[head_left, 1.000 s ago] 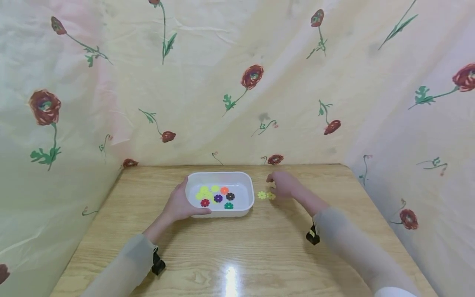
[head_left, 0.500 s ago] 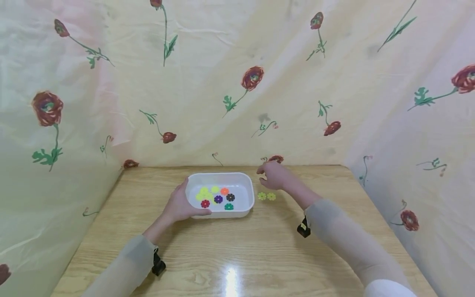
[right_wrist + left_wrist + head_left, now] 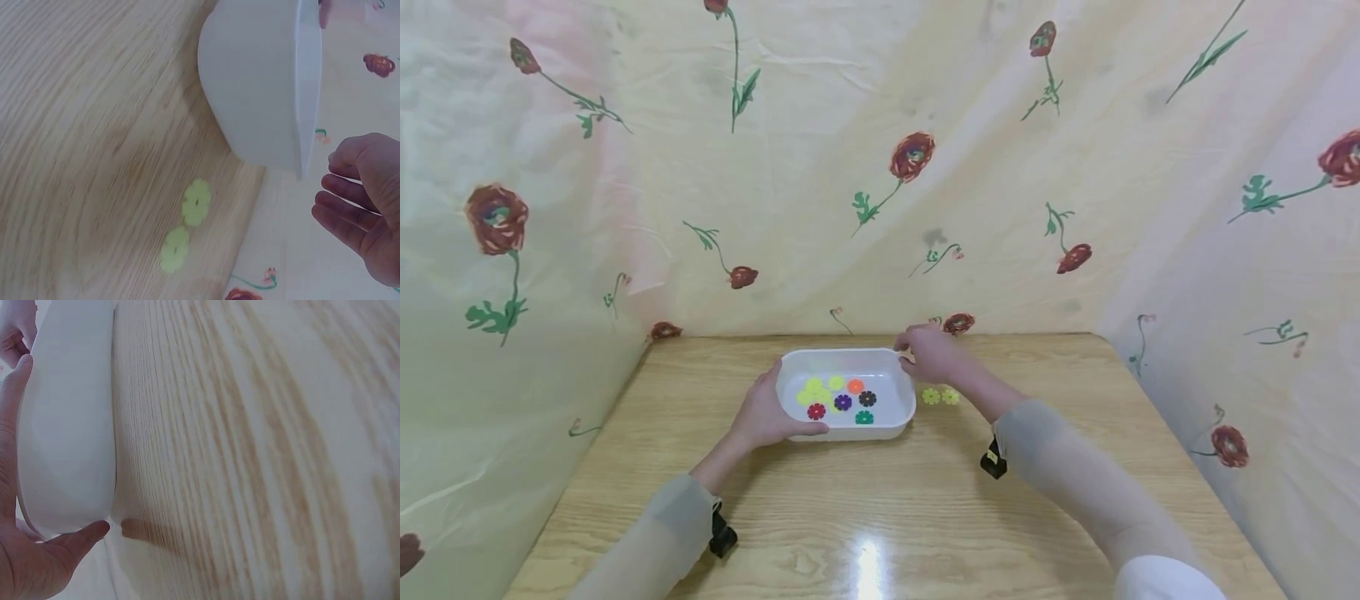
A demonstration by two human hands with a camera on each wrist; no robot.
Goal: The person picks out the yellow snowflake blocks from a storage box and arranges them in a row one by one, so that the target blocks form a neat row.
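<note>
A white plastic tub [image 3: 850, 434] stands on the table with flower-shaped plastic discs inside: several yellow [image 3: 814, 388], plus a red disc [image 3: 816, 412], a purple disc [image 3: 843, 402], an orange disc [image 3: 856, 387], a dark brown disc [image 3: 868, 398] and a green disc [image 3: 865, 417]. My left hand [image 3: 763, 413] grips the tub's left end, thumb along the front wall. At the tub's back right corner is my right hand [image 3: 931, 357], fingers loosely bent with nothing between them; the right wrist view shows this hand [image 3: 372, 203] apart from the rim.
Two yellow flower discs, one nearer the tub [image 3: 931, 396] and one farther right [image 3: 951, 396], lie flat on the wooden table [image 3: 805, 508]. A flower-printed cloth [image 3: 820, 208] hangs behind the table's back edge and along both sides.
My right hand has moved left, from beside the two yellow discs to the tub's back right corner. The left hand and the tub have stayed in place.
</note>
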